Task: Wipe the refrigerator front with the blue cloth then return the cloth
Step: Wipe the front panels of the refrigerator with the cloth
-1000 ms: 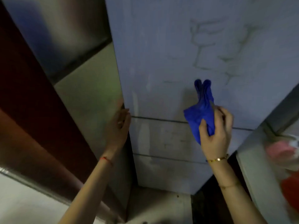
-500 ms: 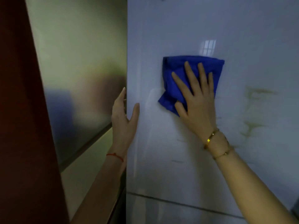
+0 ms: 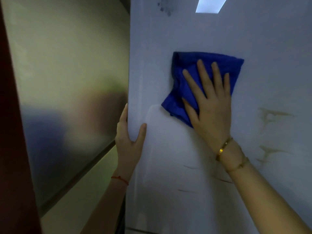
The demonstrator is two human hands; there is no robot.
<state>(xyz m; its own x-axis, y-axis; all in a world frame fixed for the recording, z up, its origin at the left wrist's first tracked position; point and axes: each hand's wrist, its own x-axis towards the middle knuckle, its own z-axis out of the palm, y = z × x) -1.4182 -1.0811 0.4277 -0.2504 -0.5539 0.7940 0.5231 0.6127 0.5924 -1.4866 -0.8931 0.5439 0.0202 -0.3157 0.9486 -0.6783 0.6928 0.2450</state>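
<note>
The pale grey refrigerator front (image 3: 194, 166) fills the right of the head view, with faint brownish marks at its right. The blue cloth (image 3: 189, 78) lies flat against the upper door. My right hand (image 3: 209, 105) presses on the cloth with fingers spread, palm over its lower right part. My left hand (image 3: 130, 137) grips the door's left edge, thumb on the front and fingers around the side.
A glossy metallic side panel (image 3: 67, 81) stands left of the refrigerator, with a dark red surface (image 3: 11, 149) at the far left. A ceiling light reflects at the top of the door (image 3: 209, 5). Small dark specks (image 3: 164, 7) sit near the top.
My right hand rose from holding the bunched cloth low by the drawer seams to pressing it flat on the upper door. Since half a second ago, little has shifted.
</note>
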